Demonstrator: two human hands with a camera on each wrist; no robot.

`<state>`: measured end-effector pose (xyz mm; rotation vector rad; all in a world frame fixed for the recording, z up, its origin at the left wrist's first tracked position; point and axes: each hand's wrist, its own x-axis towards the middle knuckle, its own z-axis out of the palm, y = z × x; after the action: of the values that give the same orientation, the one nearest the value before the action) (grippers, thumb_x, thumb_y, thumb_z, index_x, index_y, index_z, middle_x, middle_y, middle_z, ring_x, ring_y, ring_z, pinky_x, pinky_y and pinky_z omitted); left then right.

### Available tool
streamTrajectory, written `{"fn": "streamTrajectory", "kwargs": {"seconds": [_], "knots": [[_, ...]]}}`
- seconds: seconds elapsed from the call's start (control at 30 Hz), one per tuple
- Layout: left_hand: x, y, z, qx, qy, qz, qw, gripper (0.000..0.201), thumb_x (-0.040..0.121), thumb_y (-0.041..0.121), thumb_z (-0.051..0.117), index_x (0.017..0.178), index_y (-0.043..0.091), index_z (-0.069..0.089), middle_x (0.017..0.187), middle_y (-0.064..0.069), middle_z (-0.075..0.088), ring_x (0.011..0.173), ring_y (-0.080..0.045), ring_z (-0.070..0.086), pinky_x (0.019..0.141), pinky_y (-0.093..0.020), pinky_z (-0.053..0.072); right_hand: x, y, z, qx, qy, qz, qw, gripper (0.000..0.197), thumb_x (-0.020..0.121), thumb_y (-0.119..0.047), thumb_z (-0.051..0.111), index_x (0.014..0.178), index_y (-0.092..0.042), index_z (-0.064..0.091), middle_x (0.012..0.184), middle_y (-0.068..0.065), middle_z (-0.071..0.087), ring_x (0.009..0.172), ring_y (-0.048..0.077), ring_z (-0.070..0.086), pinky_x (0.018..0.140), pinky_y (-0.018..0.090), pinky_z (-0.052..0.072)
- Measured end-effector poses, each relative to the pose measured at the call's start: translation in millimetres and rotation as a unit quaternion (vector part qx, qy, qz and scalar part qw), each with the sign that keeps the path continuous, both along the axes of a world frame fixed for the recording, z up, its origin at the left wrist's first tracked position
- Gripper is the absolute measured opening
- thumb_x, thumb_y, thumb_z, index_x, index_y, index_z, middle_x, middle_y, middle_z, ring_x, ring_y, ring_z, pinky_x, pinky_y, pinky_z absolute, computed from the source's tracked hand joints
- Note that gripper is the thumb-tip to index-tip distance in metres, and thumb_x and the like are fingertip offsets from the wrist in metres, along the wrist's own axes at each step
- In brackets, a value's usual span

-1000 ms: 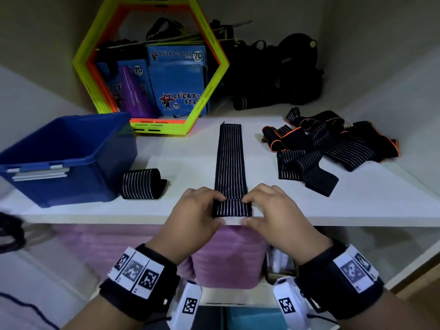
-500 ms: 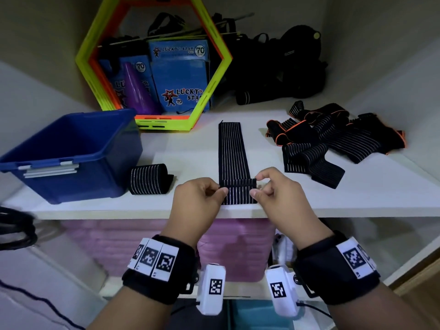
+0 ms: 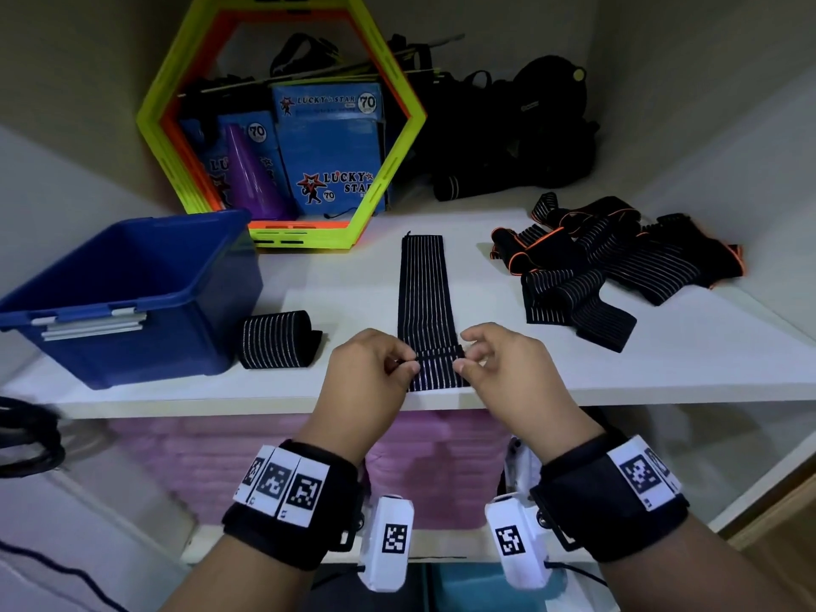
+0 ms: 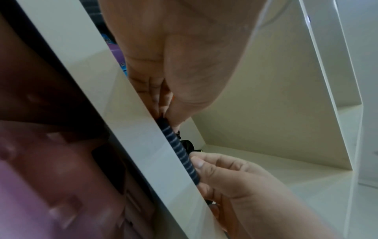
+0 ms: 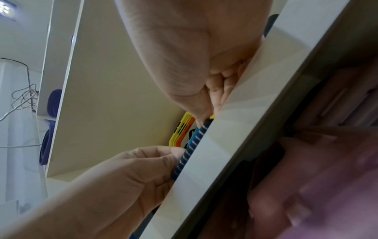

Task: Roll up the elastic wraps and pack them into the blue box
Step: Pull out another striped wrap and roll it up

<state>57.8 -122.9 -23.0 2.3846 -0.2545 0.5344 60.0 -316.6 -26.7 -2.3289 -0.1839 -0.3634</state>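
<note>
Your left hand (image 3: 371,368) pinches the left end of the small fold at the near end of the striped wrap (image 3: 423,293), and your right hand (image 3: 508,368) pinches the right end, thumbs and fingertips curled onto it; the wrap lies flat on the white shelf (image 3: 353,293), running from the front edge toward 12 o'clock. The blue box (image 3: 132,302) stands open at 9 o'clock; a rolled wrap (image 3: 278,340) lies just beside it, between box and hands; a pile of loose wraps (image 3: 618,262) sits at 2 o'clock, well apart.
</note>
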Motion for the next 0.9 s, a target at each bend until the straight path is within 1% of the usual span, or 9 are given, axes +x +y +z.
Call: {"fn": "streamTrajectory", "kwargs": {"seconds": [0.1,0.17,0.3,0.4,0.47,0.63,0.7,0.77,0.9], "knots": [[-3.3,3.6,-3.9,0.007,-0.035,-0.034,0.999,0.01,0.086,0.02,0.077,0.076,0.018,0.076,0.087,0.01,0.067,0.074,-0.001,0.061,0.071,-0.02,0.05,-0.8,2.2,-4.3,-0.032,-0.026,0.01,0.999,0.017,0.091,-0.032,0.066,0.107,-0.03,0.072,0.093,-0.014,0.065,0.082,0.007,0.061,0.085,0.038,0.052],[-7.0,6.7,-3.9,-0.001,-0.031,-0.056,0.998,0.013,0.084,0.029,0.079,0.08,0.016,0.079,0.095,0.008,0.068,0.074,0.0,0.062,0.073,-0.022,0.051,-2.1,3.5,-5.9,-0.056,-0.043,0.023,0.997,0.018,0.091,-0.04,0.063,0.101,-0.029,0.073,0.098,-0.011,0.06,0.092,0.012,0.058,0.086,0.041,0.051],[-11.4,15.1,-7.2,0.045,0.0,-0.094,0.995,0.043,0.068,0.037,0.09,0.102,0.013,0.079,0.114,0.01,0.064,0.076,0.001,0.061,0.075,-0.017,0.05,-6.4,1.3,-2.2,-0.115,-0.031,0.072,0.99,0.054,0.073,-0.06,0.074,0.11,-0.021,0.07,0.111,-0.014,0.057,0.104,0.014,0.051,0.091,0.035,0.046],[-12.5,16.6,-4.7,0.072,0.001,-0.105,0.992,0.041,0.071,0.023,0.089,0.109,0.016,0.076,0.115,0.009,0.069,0.093,-0.006,0.061,0.088,-0.031,0.053,-6.0,-2.0,1.5,-0.156,-0.008,0.085,0.984,0.06,0.071,-0.052,0.081,0.121,-0.024,0.065,0.117,-0.014,0.059,0.108,0.014,0.053,0.096,0.037,0.046],[-13.3,18.8,-5.3,0.064,0.013,-0.08,0.995,0.037,0.074,0.025,0.086,0.11,0.024,0.075,0.116,0.013,0.07,0.099,-0.01,0.06,0.091,-0.03,0.049,-5.8,-5.7,1.0,-0.132,-0.002,0.086,0.987,0.055,0.074,-0.047,0.081,0.122,-0.026,0.066,0.117,-0.015,0.061,0.11,0.012,0.055,0.097,0.036,0.046],[-14.7,22.7,-8.1,-0.04,0.055,-0.049,0.996,0.028,0.083,0.031,0.08,0.109,0.035,0.072,0.085,0.009,0.069,0.076,-0.003,0.059,0.073,-0.018,0.047,-5.5,-9.6,-2.2,-0.044,-0.022,0.075,0.996,0.03,0.087,-0.039,0.071,0.115,-0.026,0.072,0.109,-0.011,0.069,0.102,0.006,0.061,0.09,0.023,0.046],[-12.6,20.2,-4.4,-0.095,0.075,-0.045,0.992,0.026,0.087,0.024,0.076,0.111,0.031,0.069,0.089,0.008,0.071,0.078,0.002,0.064,0.071,-0.008,0.046,-5.6,-6.9,-1.4,-0.019,-0.024,0.055,0.998,0.019,0.091,-0.033,0.068,0.107,-0.025,0.074,0.102,-0.011,0.072,0.093,0.003,0.062,0.081,0.016,0.043],[-10.3,17.9,0.1,-0.147,0.098,-0.045,0.983,0.027,0.089,0.019,0.075,0.113,0.027,0.065,0.088,0.007,0.073,0.077,0.006,0.064,0.07,-0.004,0.044,-5.9,-3.3,-0.3,0.007,-0.018,0.035,0.999,0.01,0.093,-0.03,0.065,0.095,-0.025,0.073,0.09,-0.013,0.071,0.083,0.002,0.061,0.073,0.018,0.043],[-5.4,12.7,3.3,-0.192,0.114,-0.02,0.975,0.022,0.09,0.024,0.073,0.107,0.028,0.06,0.077,0.001,0.075,0.068,-0.006,0.064,0.06,-0.012,0.046,-4.8,1.4,-1.1,0.031,-0.01,-0.008,0.999,0.014,0.093,-0.031,0.065,0.084,-0.021,0.068,0.073,-0.01,0.065,0.072,0.004,0.059,0.068,0.028,0.047]]}}
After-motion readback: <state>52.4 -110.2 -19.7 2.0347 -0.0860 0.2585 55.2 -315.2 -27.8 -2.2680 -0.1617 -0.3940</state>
